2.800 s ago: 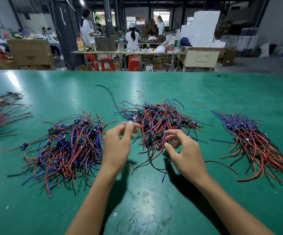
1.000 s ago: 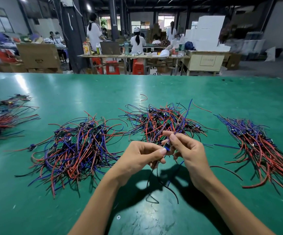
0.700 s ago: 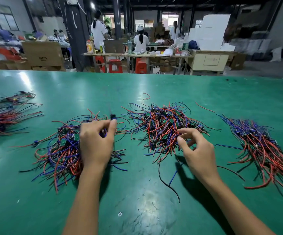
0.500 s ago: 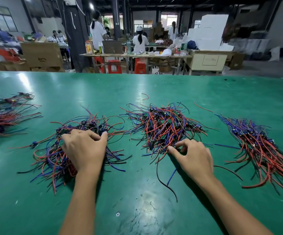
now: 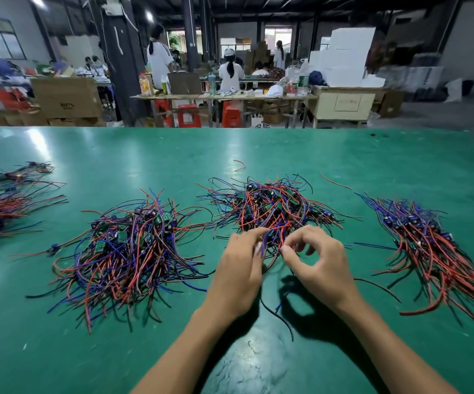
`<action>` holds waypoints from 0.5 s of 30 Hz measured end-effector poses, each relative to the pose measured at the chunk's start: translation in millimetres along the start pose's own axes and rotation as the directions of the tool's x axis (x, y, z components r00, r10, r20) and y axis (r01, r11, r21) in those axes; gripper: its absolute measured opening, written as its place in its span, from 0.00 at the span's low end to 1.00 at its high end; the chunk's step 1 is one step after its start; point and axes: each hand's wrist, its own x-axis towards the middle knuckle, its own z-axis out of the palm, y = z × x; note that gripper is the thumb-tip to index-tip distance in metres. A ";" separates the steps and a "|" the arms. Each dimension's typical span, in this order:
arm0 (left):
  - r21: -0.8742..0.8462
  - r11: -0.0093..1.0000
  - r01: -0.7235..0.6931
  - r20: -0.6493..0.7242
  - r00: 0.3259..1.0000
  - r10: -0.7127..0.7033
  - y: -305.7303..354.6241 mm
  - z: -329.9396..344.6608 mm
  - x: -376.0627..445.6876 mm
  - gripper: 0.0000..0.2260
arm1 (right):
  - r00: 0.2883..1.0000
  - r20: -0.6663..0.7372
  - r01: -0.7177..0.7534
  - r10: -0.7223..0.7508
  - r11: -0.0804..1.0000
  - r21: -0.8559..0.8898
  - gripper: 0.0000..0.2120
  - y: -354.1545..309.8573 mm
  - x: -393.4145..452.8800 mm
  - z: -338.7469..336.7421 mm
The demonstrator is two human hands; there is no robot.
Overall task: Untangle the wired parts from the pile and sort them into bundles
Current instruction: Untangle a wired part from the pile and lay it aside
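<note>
A tangled pile (image 5: 270,209) of red, blue and black wired parts with small green boards lies at the table's middle. Both hands work at its near edge. My left hand (image 5: 241,268) pinches wires there between thumb and fingertips. My right hand (image 5: 318,260) pinches a red wire beside it, its fingers curled. A larger sorted heap (image 5: 128,245) lies to the left. A combed bundle (image 5: 429,245) lies to the right. A black wire and a blue wire trail toward me under the hands.
The green table (image 5: 230,359) reaches to my front edge. More wire bundles (image 5: 0,206) lie at the far left. A loose red wire (image 5: 240,165) lies behind the pile. Beyond the table are workbenches, red stools, cardboard boxes and people.
My left hand came off the left heap and moved right to the middle pile. It now pinches wires next to my right hand, which stayed at the pile's near edge.
</note>
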 end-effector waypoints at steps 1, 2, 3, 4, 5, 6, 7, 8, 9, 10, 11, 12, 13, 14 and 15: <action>-0.224 0.964 0.144 0.030 0.990 -0.141 3.8 1.3 1.6 0.11 | 0.998 0.038 0.055 -0.055 0.998 0.007 0.03 -2.3 -1.8 1.7; -0.453 0.843 0.289 0.095 0.956 -0.276 7.1 2.2 4.8 0.11 | 0.992 0.076 0.102 -0.103 0.995 0.020 0.03 -4.4 -3.3 3.5; -0.618 0.680 0.395 0.180 0.913 -0.366 9.2 1.9 6.8 0.11 | 0.983 0.109 0.142 -0.145 0.989 0.035 0.03 -6.1 -4.5 5.1; -0.713 0.532 0.458 0.255 0.875 -0.412 9.4 -0.3 7.8 0.12 | 0.974 0.137 0.174 -0.179 0.984 0.051 0.04 -7.7 -5.3 7.1; -0.751 0.427 0.503 0.314 0.842 -0.439 9.5 -3.7 9.0 0.15 | 0.966 0.161 0.197 -0.204 0.979 0.059 0.04 -8.9 -6.2 8.8; -0.759 0.364 0.540 0.352 0.811 -0.468 9.4 -6.0 11.6 0.19 | 0.957 0.186 0.216 -0.224 0.974 0.060 0.05 -9.4 -6.7 10.0; -0.751 0.356 0.556 0.368 0.801 -0.473 8.6 -8.7 12.8 0.20 | 0.946 0.213 0.237 -0.243 0.970 0.054 0.05 -9.4 -7.0 11.1; -0.739 0.384 0.554 0.365 0.808 -0.463 7.3 -9.7 12.3 0.18 | 0.936 0.235 0.258 -0.261 0.965 0.044 0.05 -9.0 -7.1 11.7; -0.728 0.418 0.543 0.361 0.822 -0.440 5.6 -10.2 9.9 0.14 | 0.930 0.244 0.275 -0.273 0.961 0.030 0.04 -8.8 -7.7 11.5; -0.726 0.434 0.534 0.359 0.831 -0.424 4.0 -10.7 7.9 0.11 | 0.934 0.234 0.271 -0.269 0.962 0.020 0.04 -8.6 -8.4 11.5; -0.724 0.446 0.526 0.351 0.838 -0.418 3.5 -11.2 7.3 0.10 | 0.953 0.196 0.232 -0.230 0.973 0.014 0.10 -8.3 -9.0 11.5; -0.720 0.461 0.518 0.339 0.843 -0.417 3.8 -11.1 7.4 0.09 | 0.982 0.130 0.139 -0.140 0.990 0.014 0.16 -8.3 -8.8 10.7; -0.717 0.472 0.513 0.332 0.847 -0.416 3.8 -11.2 7.3 0.08 | 0.999 0.053 0.006 -0.006 1.000 -0.001 0.23 -8.3 -7.3 9.2; -0.717 0.476 0.509 0.329 0.850 -0.412 4.3 -11.9 7.5 0.07 | 0.990 -0.008 -0.138 0.137 0.990 -0.040 0.28 -7.7 -4.6 7.2; -0.723 0.472 0.505 0.333 0.853 -0.402 5.0 -12.8 7.8 0.06 | 0.963 -0.032 -0.270 0.268 0.959 -0.082 0.30 -6.1 -1.7 4.7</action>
